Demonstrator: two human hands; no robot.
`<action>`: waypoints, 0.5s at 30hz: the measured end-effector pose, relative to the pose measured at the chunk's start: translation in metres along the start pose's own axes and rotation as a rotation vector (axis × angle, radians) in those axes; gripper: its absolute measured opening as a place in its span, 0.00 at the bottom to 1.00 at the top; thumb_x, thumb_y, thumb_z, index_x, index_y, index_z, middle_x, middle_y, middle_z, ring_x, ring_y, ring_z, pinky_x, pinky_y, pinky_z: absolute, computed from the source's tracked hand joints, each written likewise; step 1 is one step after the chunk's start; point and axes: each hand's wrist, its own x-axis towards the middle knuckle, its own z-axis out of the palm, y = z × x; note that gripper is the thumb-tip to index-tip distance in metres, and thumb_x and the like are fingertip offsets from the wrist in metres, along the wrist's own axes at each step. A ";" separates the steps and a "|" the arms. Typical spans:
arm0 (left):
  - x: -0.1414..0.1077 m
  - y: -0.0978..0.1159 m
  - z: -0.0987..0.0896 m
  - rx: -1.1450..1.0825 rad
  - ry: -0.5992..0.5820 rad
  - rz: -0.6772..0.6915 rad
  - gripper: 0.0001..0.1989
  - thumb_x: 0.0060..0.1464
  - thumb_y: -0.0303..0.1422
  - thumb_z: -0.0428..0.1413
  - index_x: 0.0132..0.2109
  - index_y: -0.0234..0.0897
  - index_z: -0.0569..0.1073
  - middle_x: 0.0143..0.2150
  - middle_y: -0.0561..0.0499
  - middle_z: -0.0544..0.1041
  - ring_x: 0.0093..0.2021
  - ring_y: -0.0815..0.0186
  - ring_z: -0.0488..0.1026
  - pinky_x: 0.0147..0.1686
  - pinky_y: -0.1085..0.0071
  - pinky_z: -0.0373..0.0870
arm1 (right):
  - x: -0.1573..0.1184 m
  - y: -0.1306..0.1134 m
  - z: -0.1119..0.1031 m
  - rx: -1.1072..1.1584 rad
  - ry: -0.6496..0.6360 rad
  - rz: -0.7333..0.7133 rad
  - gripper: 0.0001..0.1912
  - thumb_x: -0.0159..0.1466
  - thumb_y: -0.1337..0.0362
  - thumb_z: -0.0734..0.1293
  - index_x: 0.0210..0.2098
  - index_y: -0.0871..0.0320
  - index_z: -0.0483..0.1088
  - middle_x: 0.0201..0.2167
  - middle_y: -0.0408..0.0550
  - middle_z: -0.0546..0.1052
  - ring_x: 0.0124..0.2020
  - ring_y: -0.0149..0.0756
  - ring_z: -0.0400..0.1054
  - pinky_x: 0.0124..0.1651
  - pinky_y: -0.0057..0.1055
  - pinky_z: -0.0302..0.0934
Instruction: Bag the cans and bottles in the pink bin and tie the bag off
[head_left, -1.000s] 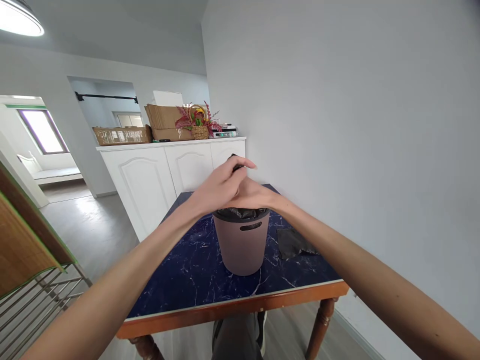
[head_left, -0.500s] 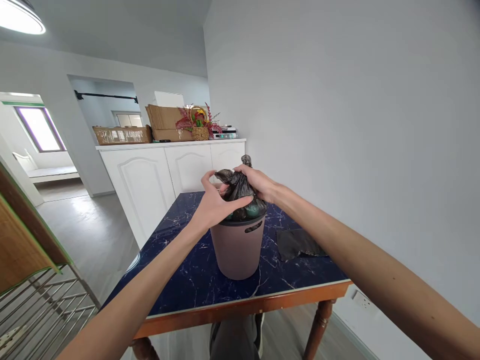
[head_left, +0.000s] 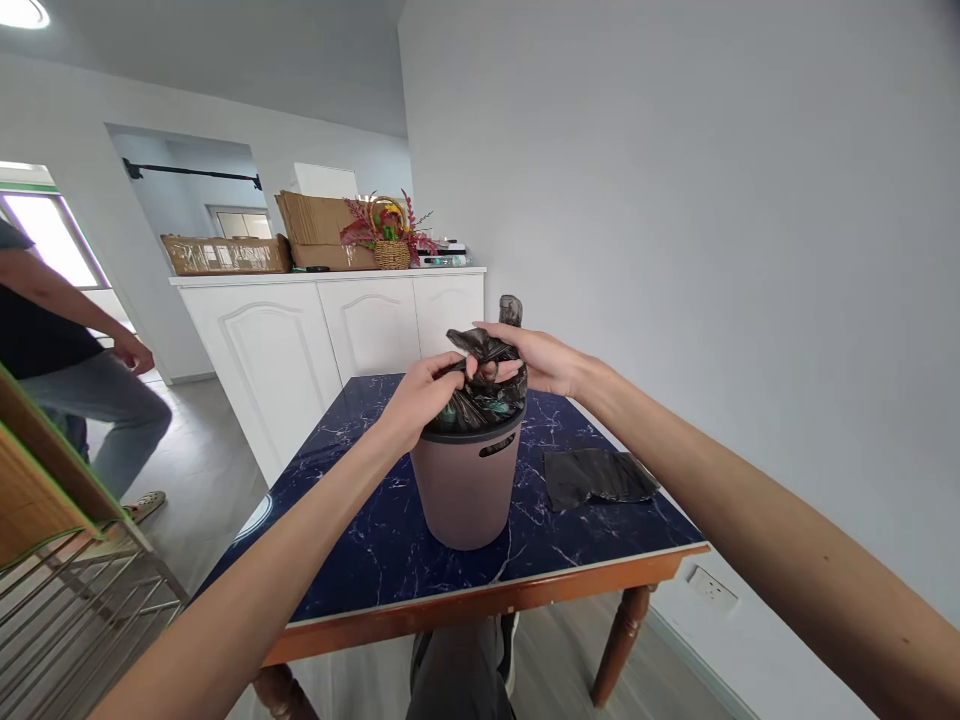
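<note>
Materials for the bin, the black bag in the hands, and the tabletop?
Bin: likely plastic, matte; smooth pinkish-brown wall with a neat handle slot.
Black bag: thin plastic film, slightly glossy; fine creases, and green tints seem to show through.
Tabletop: glossy dark blue with white veining; looks like marble but could be a printed covering. The pictures don't settle it.

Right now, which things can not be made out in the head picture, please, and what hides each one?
- Contents of the black bag: head view, wrapped in dark film; only greenish patches show.
- Some fingers of the right hand: head view, behind the bag's folds.
- Far side of the bin: head view, behind its front wall.
- Head of the other person: head view, cut off by the left edge.
</note>
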 end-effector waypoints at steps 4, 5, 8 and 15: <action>0.007 -0.003 0.002 -0.198 -0.076 -0.043 0.07 0.48 0.31 0.56 0.36 0.42 0.77 0.42 0.48 0.79 0.50 0.52 0.74 0.49 0.60 0.69 | -0.006 -0.002 -0.003 -0.036 -0.049 0.008 0.29 0.72 0.39 0.67 0.32 0.59 0.76 0.19 0.33 0.52 0.20 0.27 0.41 0.21 0.22 0.45; 0.008 -0.002 0.002 -0.228 -0.082 -0.050 0.08 0.47 0.31 0.57 0.37 0.42 0.77 0.42 0.48 0.79 0.48 0.54 0.74 0.49 0.61 0.69 | -0.006 -0.001 -0.003 -0.033 -0.047 -0.004 0.30 0.72 0.38 0.66 0.30 0.59 0.74 0.19 0.33 0.51 0.20 0.27 0.41 0.21 0.22 0.45; 0.007 0.002 0.004 -0.276 -0.137 -0.081 0.07 0.50 0.35 0.58 0.37 0.41 0.78 0.41 0.48 0.80 0.46 0.55 0.76 0.48 0.61 0.70 | -0.004 0.004 -0.002 -0.011 0.013 -0.053 0.29 0.73 0.40 0.65 0.28 0.58 0.72 0.19 0.33 0.51 0.20 0.26 0.42 0.21 0.22 0.46; 0.003 0.008 0.001 -0.163 -0.190 -0.115 0.13 0.55 0.46 0.62 0.35 0.41 0.79 0.46 0.44 0.84 0.57 0.44 0.76 0.53 0.57 0.69 | -0.018 0.006 0.000 -0.153 0.039 -0.141 0.26 0.71 0.39 0.69 0.38 0.58 0.77 0.23 0.37 0.62 0.25 0.29 0.54 0.30 0.26 0.58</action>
